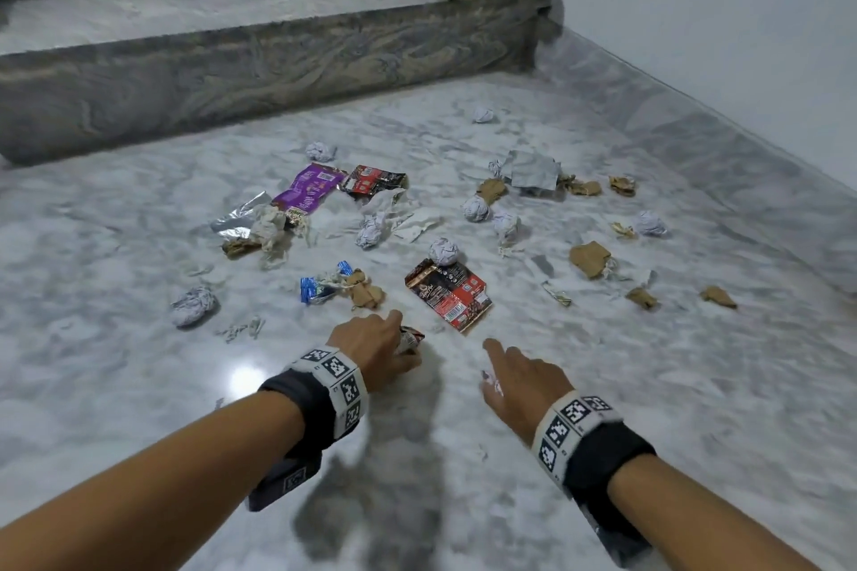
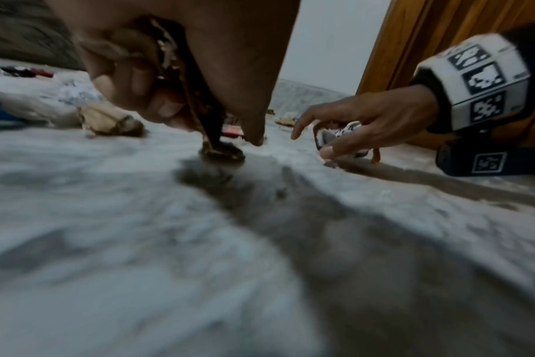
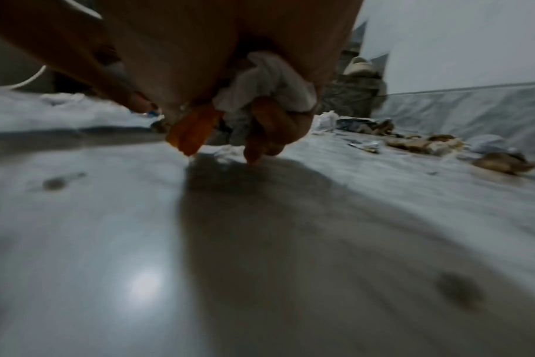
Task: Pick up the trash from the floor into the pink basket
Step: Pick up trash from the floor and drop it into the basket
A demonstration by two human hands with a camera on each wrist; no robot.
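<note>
While both arms are reaching low over the marble floor, the left hand is curling its fingers around a crumpled dark wrapper, and the right hand is closing around a white crumpled paper. Only the right wrist view is showing that paper plainly, bunched in the palm; from the head view it is peeking out as a sliver. The left wrist view is showing the dark wrapper hanging downward, its long axis near vertical, its lower end touching the floor. Bare floor is lying open near the person; scattered trash is crowding the floor beyond the hands, including a red sachet just past the fingers, its long axis running diagonally away to the left. A stone step is bounding the far side, a wall the right.
</note>
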